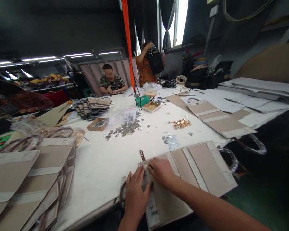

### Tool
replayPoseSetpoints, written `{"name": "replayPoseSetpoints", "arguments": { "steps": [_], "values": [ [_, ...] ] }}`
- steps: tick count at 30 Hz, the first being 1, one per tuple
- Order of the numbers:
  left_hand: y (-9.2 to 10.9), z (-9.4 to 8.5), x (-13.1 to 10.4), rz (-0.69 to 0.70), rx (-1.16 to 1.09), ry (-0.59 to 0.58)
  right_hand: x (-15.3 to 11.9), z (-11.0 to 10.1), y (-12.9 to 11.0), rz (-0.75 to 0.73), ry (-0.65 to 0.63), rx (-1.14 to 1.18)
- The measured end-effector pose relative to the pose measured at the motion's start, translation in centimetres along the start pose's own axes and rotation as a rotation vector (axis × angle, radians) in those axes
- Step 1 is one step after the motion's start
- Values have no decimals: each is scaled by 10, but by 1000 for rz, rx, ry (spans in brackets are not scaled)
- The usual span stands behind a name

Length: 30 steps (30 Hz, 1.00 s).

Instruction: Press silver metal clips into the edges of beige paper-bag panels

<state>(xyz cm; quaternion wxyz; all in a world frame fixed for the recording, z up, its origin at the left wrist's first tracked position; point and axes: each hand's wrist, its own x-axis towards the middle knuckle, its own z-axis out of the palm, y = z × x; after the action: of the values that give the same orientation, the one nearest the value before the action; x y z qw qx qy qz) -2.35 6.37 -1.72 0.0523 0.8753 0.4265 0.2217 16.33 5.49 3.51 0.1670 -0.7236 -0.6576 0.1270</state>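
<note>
A flat beige bag panel (pixel 204 160) with white strips across it lies on the table in front of me, reaching over the near edge. My left hand (pixel 136 194) rests on its left end, fingers stretched out and thumb apart. Close beside it, my right hand (pixel 162 171) presses at the panel's upper left corner with its fingertips curled together; whatever they pinch is hidden. A short brown strap tab with a gold-coloured metal fitting (pixel 141 154) sticks out past that corner. Wrapped handles (pixel 230 158) show at the right end of the panel.
Stacked panels (pixel 48 160) stand at the left. Across the white table (pixel 103 163) lie grey metal plates (pixel 126 128), gold-coloured fittings (pixel 181 123), small clear pieces (pixel 170 140) and a cardboard tray (pixel 97 124). Another panel (pixel 219 120) lies right. People (pixel 112 81) work beyond.
</note>
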Motion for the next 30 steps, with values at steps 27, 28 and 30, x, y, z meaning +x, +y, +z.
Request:
{"name": "replayPoseSetpoints", "arguments": {
  "steps": [27, 28, 30],
  "values": [
    [-3, -16, 16, 20, 145, -107, 15, -11, -23, -11, -158, -70],
    [-3, -17, 16, 21, 148, -110, 19, -15, -20, -17, -164, -62],
    [-3, -18, 14, 15, 144, -112, 31, -29, -5, -20, -174, -45]
  ]
}}
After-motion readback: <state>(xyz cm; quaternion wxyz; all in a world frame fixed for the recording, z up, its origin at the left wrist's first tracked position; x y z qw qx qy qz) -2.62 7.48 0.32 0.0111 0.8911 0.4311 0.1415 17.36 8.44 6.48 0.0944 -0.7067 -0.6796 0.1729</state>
